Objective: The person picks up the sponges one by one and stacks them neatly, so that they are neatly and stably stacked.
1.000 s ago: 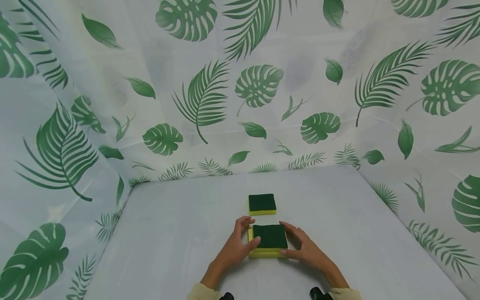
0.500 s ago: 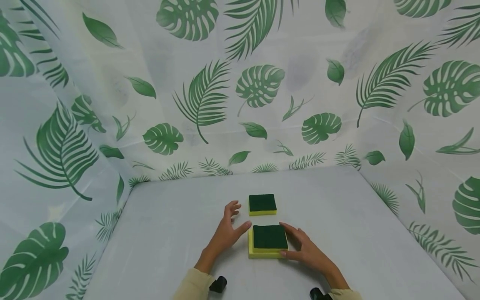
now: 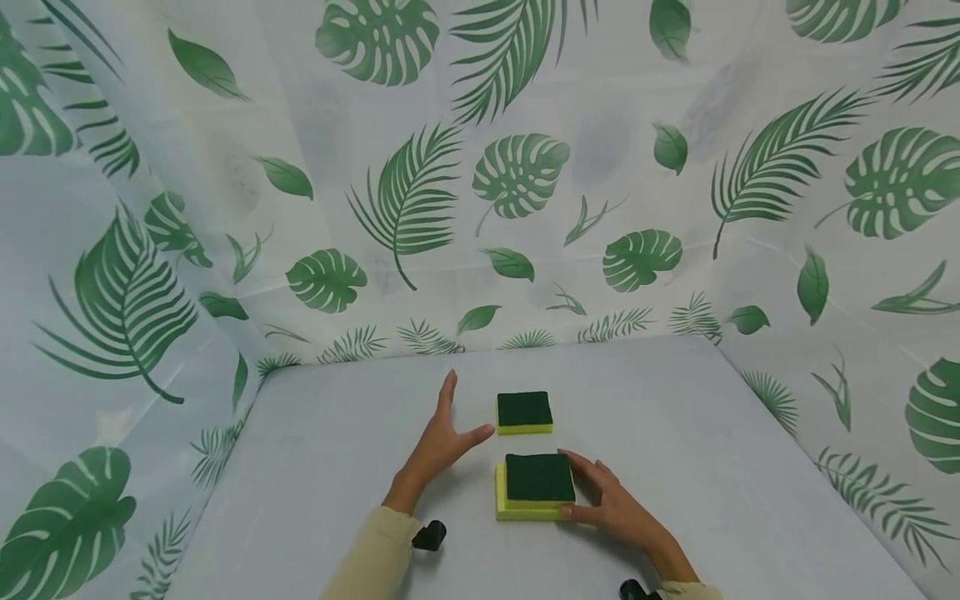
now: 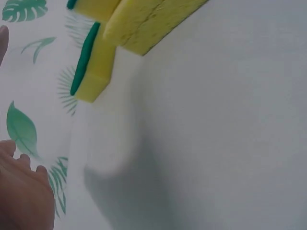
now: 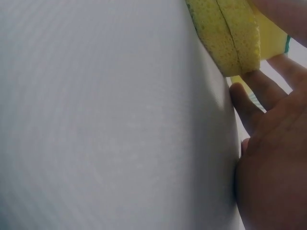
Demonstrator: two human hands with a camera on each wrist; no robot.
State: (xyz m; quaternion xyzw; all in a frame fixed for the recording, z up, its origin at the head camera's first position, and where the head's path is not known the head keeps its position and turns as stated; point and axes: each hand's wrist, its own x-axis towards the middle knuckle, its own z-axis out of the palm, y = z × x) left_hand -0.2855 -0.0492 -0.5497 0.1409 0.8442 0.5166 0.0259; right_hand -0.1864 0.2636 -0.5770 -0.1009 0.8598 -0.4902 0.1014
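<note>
Two scouring sponges show dark green pads. The near one point(image 3: 538, 477) sits on top of a yellow sponge base point(image 3: 501, 500) that sticks out at its left and front. My right hand point(image 3: 618, 502) grips this stack at its right side, thumb at the front corner and fingers along the far right edge. In the right wrist view a seam runs across the yellow base point(image 5: 225, 38). The far sponge point(image 3: 524, 412) lies flat behind the stack. My left hand point(image 3: 441, 440) is raised left of it, thumb and fingers spread, apart from the sponges.
A white-covered table point(image 3: 337, 467) carries the sponges. A white sheet with green leaf prints point(image 3: 420, 317) hangs at the back and both sides. Black wrist devices point(image 3: 430, 536) sit at the beige sleeves point(image 3: 375, 554).
My left hand has let go of the stack's left side and moved left and farther back, fingers spreading. My right hand stays on the stack, and the sponges have not moved.
</note>
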